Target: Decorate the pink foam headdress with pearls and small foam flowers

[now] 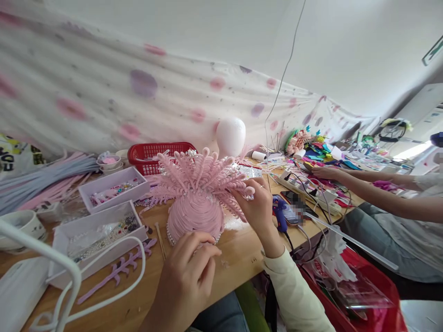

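- Working bare-handed over a wooden table [235, 265], facing a pink ornament [195, 214] set on the tabletop, with rounded dome toward the body and fuzzy fronds fanned out above and behind.
- Reaching with the right hand [258, 203] to the right edge of the pink ornament; pinching a pearl-tipped frond end between thumb and fingers, with the dome to the left of this grip and a little lower.
- Holding the left hand [190, 267] just in front of the pink ornament, fingers bent, near the beaded lower rim; cannot tell whether pinching anything or touching that rim.
- Seen behind the pink ornament: to the left, a red basket [138, 168]; to the right, a white foam head [230, 137].
- Seen left of the pink ornament: thin sticks [160, 240] just beside, then two white boxes [121, 199] with beads inside.
- Seen right of the pink ornament, past the right hand: a blue glue gun [279, 214], then a phone [290, 216]; well apart, another person's hand [323, 171] over colourful pieces.
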### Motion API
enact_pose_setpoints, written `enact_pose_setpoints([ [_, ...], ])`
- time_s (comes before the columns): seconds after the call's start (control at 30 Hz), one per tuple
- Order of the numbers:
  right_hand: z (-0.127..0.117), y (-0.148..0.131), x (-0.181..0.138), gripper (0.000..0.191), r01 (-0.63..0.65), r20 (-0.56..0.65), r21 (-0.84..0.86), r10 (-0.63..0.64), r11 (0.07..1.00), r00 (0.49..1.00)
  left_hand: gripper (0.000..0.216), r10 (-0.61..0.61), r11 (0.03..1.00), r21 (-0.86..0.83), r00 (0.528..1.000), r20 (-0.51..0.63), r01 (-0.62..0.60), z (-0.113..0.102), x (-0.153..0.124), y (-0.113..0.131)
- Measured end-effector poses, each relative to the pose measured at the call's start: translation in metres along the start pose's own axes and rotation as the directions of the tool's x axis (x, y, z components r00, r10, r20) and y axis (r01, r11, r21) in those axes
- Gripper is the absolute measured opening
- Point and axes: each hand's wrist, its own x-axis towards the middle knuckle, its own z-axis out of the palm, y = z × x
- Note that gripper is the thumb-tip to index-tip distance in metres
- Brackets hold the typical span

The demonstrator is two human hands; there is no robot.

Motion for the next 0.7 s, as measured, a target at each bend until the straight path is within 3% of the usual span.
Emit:
enact_pose_setpoints([
  [0.2, 0.001, 0.008, -0.005, 0.020, 0.039, 0.016, -0.039, -0.038, 0.998, 0.999, 0.022, -0.063, 0.978, 0.198, 0.997, -0.034, 0.069, 0.013, 0.034, -0.008],
  [0.43, 0.009, 0.013, -0.005, 0.029, 0.017, -0.025, 0.051, -0.016, 0.999, 1.000, 0.025, -0.144, 0.845, 0.525, 0.989, 0.043, 0.100, 0.033, 0.059, -0.027],
  [0.7, 0.009, 0.018, -0.002, 0.031, -0.090, -0.020, 0.199, 0.096, 0.976, 0.995, 0.031, -0.110, 0.838, 0.545, 0.983, 0.149, 0.011, 0.036, 0.064, -0.040],
])
